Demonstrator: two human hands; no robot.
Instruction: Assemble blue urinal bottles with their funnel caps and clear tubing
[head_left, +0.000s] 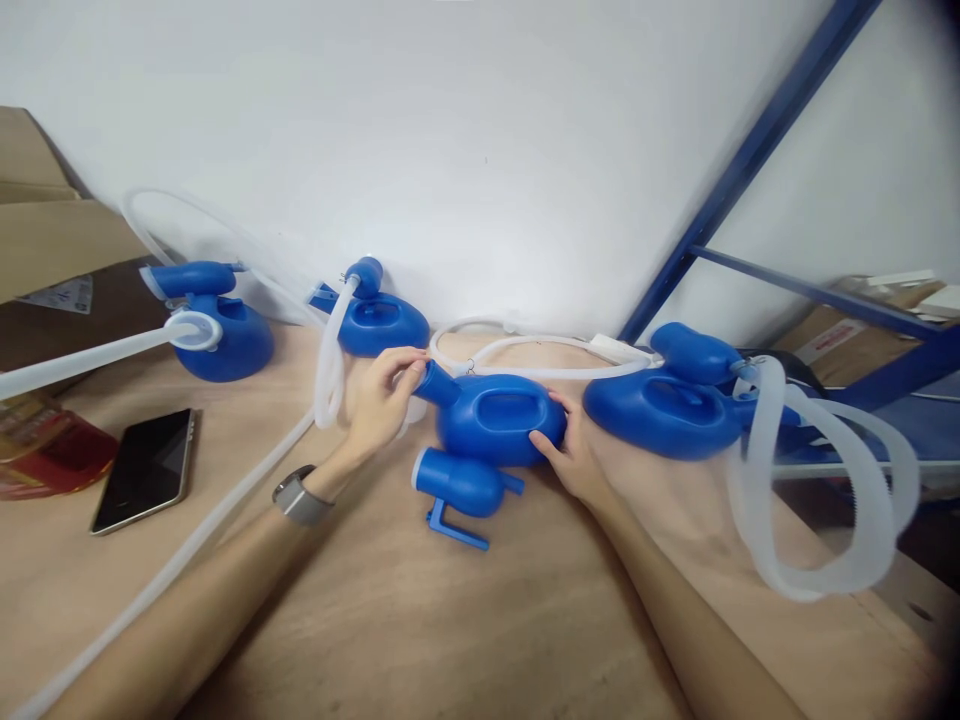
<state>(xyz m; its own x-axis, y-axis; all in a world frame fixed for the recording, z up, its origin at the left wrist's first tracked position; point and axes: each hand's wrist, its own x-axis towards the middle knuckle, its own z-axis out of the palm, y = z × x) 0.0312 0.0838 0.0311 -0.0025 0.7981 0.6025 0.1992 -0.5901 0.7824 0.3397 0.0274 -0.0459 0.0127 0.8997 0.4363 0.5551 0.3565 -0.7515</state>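
Note:
Between my hands, a blue plastic urinal bottle lies on the wooden table, its handle slot facing up and its neck pointing left. My left hand, with a grey watch band on the wrist, has its fingers closed at the rim of that neck. Around the bottle's right end, my right hand holds on, thumb on top and the other fingers partly hidden behind. Just in front lies a separate blue spout piece with a white rim and a hinged blue lever.
More blue bottles with clear hoses stand at the left, back and right. A coiled hose overhangs the right side. A phone, a red jar and a cardboard box sit left. A blue metal frame rises right.

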